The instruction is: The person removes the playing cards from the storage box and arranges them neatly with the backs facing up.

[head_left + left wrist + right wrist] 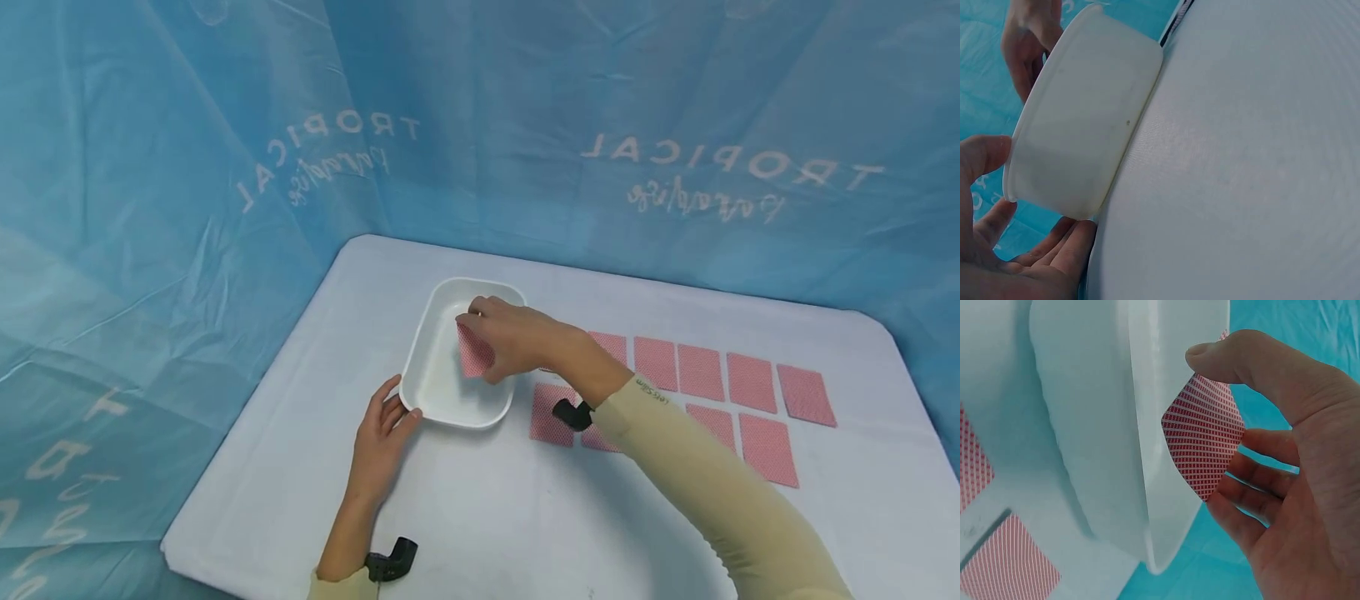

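A playing card (474, 352) with a red patterned back is pinched by my right hand (521, 335) over the white plastic tub (442, 392). In the right wrist view the card (1204, 437) bends between the thumb and the fingertips, its patterned back toward the camera. My left hand (381, 446) holds the near left corner of the tub, thumb and fingers on either side of it. From the left wrist view, the thumb meets the rim and the lower fingers touch the tub wall (1085, 112) close to the tabletop.
Face-down playing cards (701, 372) lie in two rows to the right of the tub, partly hidden under my right arm. A white cloth covers the table (480, 517). Blue printed sheets (525, 100) hang behind and to the left.
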Motion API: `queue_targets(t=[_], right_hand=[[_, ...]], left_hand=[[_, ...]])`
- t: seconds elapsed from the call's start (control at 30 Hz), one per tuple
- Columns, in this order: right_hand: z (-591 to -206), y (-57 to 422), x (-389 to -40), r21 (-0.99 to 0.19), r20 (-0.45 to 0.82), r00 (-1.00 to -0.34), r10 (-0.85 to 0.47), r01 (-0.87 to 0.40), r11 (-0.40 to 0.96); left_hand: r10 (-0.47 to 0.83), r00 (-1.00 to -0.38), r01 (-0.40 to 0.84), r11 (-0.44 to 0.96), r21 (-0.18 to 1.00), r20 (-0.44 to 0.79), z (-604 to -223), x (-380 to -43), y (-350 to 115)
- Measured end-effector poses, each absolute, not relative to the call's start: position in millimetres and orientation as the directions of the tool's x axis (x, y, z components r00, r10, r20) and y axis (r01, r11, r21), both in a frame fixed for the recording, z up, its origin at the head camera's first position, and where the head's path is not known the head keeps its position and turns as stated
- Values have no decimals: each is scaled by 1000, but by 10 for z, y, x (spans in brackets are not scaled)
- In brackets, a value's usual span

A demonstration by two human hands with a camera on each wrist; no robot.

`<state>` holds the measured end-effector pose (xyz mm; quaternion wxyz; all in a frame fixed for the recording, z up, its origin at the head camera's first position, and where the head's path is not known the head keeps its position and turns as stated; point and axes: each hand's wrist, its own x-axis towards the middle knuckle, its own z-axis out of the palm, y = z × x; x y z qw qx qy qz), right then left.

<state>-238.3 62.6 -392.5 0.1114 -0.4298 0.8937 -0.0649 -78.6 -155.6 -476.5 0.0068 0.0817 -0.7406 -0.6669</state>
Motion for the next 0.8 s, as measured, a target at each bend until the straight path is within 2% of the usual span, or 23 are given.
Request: queue_targets(t=[0.33, 0.8], right_hand=[[-3746, 930, -2362, -206, -130, -648, -751, -723, 659], [-3737, 1303, -2292, -187, -136, -687, -713, -689, 700]], left_hand=[[-135, -987, -97, 86, 992, -85, -5066, -863, -1615], [-137, -988, -89, 99, 991, -75, -5062, -845, -1612]])
